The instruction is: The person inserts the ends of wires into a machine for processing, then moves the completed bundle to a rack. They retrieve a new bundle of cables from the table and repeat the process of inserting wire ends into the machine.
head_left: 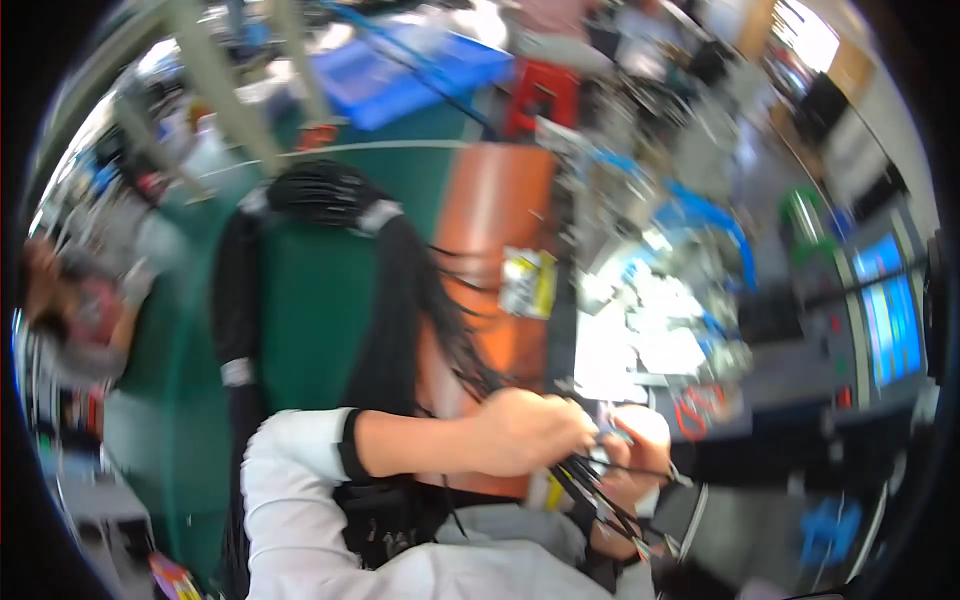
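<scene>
My left hand (530,430) is closed, its forearm reaching across from the lower left, and thin black cables (585,485) come out below its fingers. Close against its fingertips is my right hand (640,455), fingers bent in a pinch; blur hides what lies between them. The loose cable ends hang past the right wrist and show light, stripped-looking tips. A thick bundle of black cables (390,300), tied with pale bands, lies in an arch on the green table (310,300), and several strands trail from it toward my left hand.
Under the strands runs an orange board (495,200) with a yellow-and-white label (527,283). Right of it stands a brightly lit machine (650,320) with blue tubes and a screen (888,310). A blue tray (410,75) lies at the far side; another person (90,310) is at the left.
</scene>
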Motion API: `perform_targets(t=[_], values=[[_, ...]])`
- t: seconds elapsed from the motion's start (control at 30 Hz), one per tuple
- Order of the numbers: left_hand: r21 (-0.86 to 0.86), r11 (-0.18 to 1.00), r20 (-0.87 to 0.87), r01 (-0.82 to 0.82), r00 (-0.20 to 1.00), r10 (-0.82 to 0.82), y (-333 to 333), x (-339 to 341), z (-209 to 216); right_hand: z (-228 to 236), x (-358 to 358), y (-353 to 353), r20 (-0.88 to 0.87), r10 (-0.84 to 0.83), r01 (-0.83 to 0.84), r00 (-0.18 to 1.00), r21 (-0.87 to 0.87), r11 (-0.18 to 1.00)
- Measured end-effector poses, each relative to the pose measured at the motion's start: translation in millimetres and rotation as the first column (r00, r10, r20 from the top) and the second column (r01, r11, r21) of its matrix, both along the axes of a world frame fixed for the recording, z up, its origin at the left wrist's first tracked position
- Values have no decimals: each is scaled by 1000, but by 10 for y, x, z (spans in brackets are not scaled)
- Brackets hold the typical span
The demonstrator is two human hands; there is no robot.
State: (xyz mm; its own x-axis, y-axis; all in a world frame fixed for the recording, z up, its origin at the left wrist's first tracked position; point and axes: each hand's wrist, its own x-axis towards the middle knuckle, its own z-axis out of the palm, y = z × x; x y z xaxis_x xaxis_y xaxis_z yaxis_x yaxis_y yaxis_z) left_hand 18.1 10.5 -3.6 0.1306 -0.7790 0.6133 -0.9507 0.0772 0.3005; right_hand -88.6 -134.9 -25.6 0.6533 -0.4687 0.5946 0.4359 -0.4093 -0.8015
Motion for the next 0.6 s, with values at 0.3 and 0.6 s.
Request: perform_targets(t=[0.3, 0.6], values=[[23, 997, -54, -67, 996, 68, -123, -58, 59, 115, 14, -94, -116, 257, -197, 959, 378, 905], [147, 985, -14, -94, 995, 97, -102, -74, 61, 172, 15, -144, -171, -68, 14, 983, -295, 955]])
